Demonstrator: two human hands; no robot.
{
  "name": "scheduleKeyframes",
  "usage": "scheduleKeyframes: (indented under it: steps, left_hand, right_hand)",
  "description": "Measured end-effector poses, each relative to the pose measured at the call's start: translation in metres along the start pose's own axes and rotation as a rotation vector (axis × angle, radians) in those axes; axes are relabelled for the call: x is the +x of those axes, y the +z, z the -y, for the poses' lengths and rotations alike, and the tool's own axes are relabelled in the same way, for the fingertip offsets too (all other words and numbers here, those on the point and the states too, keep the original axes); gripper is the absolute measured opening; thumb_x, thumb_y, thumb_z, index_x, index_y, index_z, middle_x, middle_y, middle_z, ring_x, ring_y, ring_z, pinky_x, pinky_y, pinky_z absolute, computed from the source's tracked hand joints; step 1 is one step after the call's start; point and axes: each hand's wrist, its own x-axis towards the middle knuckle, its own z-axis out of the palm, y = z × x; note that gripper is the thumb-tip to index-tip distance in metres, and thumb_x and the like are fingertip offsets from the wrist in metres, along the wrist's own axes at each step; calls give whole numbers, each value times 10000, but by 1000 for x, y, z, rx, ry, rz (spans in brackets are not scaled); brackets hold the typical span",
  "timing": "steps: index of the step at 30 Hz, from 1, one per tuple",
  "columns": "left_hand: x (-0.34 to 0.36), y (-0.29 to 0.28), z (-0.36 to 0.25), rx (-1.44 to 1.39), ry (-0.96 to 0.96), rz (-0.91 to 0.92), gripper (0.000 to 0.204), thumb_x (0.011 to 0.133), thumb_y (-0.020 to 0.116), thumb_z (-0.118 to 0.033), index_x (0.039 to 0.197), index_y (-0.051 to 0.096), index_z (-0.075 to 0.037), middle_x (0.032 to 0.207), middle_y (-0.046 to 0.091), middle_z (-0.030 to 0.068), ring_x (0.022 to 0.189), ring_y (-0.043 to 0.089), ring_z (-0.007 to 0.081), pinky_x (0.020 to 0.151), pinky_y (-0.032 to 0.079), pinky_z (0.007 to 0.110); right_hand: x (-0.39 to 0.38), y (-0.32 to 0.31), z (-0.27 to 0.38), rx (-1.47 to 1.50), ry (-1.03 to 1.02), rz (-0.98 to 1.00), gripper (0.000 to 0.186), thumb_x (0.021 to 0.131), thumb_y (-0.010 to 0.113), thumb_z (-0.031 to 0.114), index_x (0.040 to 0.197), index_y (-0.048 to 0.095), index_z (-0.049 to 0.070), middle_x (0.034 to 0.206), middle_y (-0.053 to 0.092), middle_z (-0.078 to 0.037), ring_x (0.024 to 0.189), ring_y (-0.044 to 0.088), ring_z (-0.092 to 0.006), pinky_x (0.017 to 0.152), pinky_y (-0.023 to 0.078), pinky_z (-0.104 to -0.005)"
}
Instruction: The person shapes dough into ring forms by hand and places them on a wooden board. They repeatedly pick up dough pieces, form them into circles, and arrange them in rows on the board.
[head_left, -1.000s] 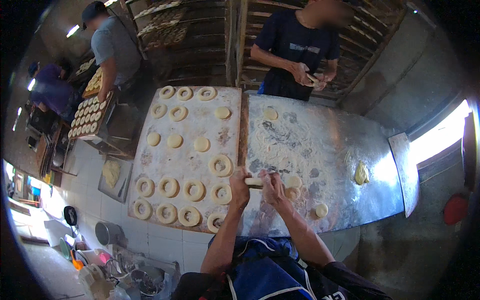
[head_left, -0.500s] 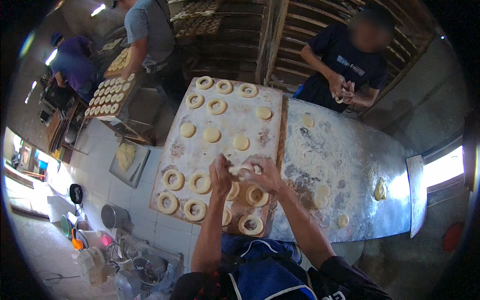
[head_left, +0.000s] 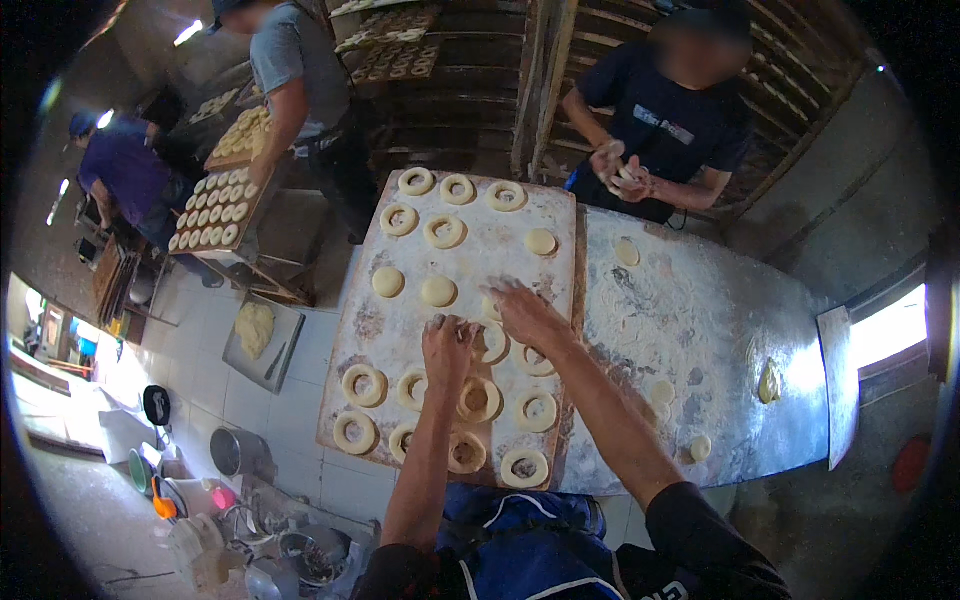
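Pale dough ring (head_left: 492,343), floury board (head_left: 470,260), both hands touching

Floury wooden board (head_left: 560,215), matt soft dough rings (head_left: 364,384) — dull, dusted metal table (head_left: 700,330)

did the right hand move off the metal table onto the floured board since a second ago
Yes. The right hand was at the seam by the metal table; it now lies left of it, over the floured board, beside the left hand.

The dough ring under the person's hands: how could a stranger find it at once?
Find the floured wooden board. At its middle, the left hand and right hand meet over one dough ring. It alone is partly covered by hands.
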Motion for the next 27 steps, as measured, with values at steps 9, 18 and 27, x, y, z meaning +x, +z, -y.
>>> scheduleKeyframes:
  steps: [9,18,27]
  left_hand:
    - [59,13,68,485,-64,41,388,847,637,-265,1123,559,-4,1231,537,283,1153,494,446,859,447,541]
    - [61,14,-51,-306,179,234,396,789,761,-121,1073,509,-9,850,646,147,742,634,263,687,504,365]
    - [-88,164,-233,-246,413,355,295,816,720,-198,1028,625,-17,898,647,188,842,638,355,749,506,447]
  right_hand:
    - [-19,-27,-9,247,210,17,407,808,675,148,1190,570,51,1222,579,-170,1114,577,-328,901,496,-441]
    - [-229,-80,-80,360,647,-580,277,728,762,64,990,676,57,905,696,-141,822,683,-301,757,534,-391]
    - [-380,-71,-172,-87,987,-430,272,711,782,222,916,690,69,959,653,-159,961,621,-330,815,492,-438]
